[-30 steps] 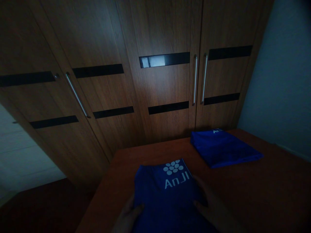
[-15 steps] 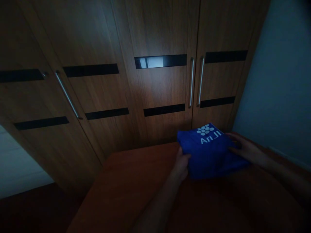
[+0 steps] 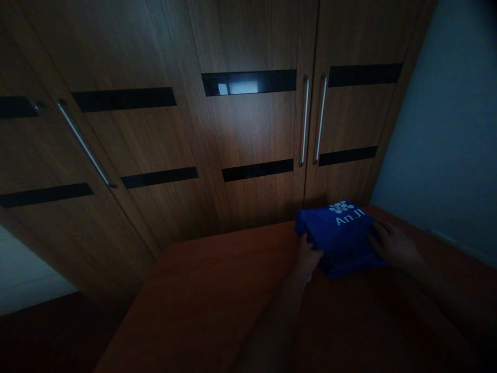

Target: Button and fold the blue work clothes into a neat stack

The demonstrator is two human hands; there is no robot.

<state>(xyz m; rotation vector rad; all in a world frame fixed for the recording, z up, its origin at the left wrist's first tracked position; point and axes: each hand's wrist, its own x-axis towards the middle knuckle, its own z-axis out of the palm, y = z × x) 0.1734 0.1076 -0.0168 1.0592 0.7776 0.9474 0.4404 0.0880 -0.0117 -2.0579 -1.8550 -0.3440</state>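
Note:
A folded blue cloth [image 3: 344, 241] with white lettering and a cluster of white ovals lies at the far right part of the reddish-brown wooden tabletop [image 3: 217, 290]. My left hand [image 3: 308, 259] grips its left edge, thumb on top, with the other fingers partly hidden. At the opposite side my right hand [image 3: 396, 246] is closed over the right edge, its fingers bent onto the cloth. The print faces up and reads mirrored. Whether the cloth is a garment or a bag, I cannot tell.
Behind the tabletop stands a wooden wardrobe [image 3: 252, 124] with dark strips and long metal handles [image 3: 305, 122]; its doors are closed. A pale bluish wall [image 3: 446, 145] rises on the right. The room is dim, and the near right is in shadow.
Both hands have moved the blue cloth slightly right and down, so that it lies flatter on the tabletop. My right hand now lies more over its edge. The camera view has shifted a little.

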